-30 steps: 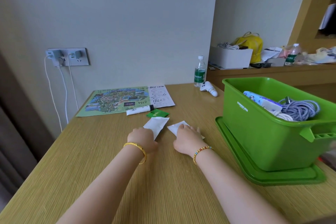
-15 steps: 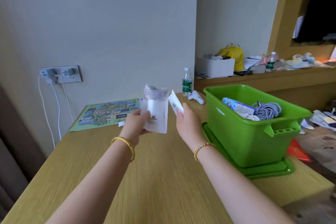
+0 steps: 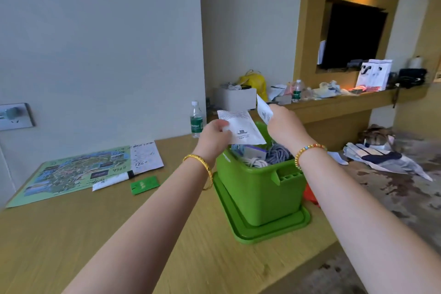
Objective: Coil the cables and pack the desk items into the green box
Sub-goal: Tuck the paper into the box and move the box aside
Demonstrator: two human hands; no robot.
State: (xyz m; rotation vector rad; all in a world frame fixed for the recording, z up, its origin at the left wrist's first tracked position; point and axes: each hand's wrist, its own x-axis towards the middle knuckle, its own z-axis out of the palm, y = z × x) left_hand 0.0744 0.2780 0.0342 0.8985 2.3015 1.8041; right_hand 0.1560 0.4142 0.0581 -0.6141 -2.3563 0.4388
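Note:
The green box (image 3: 257, 193) stands on its green lid (image 3: 274, 234) at the desk's right end, holding a coiled grey cable (image 3: 279, 154) and a white cable (image 3: 256, 162). Above the box, my left hand (image 3: 213, 136) pinches a white sachet (image 3: 241, 131) by its left edge. My right hand (image 3: 284, 126) grips a second white sachet (image 3: 263, 110), held upright over the box's far side. On the desk to the left lie a white tube (image 3: 112, 180) and a small green packet (image 3: 145, 185).
A printed map (image 3: 71, 172) and a handwritten note (image 3: 145, 156) lie on the wooden desk (image 3: 119, 234) near the wall. A water bottle (image 3: 196, 119) stands behind my left hand. A wall socket (image 3: 14, 116) holds a charger. A cluttered shelf (image 3: 334, 100) runs behind the box.
Both hands picked the two white sachets up off the desk and carried them right, from in front of the map to above the green box. The view turned right.

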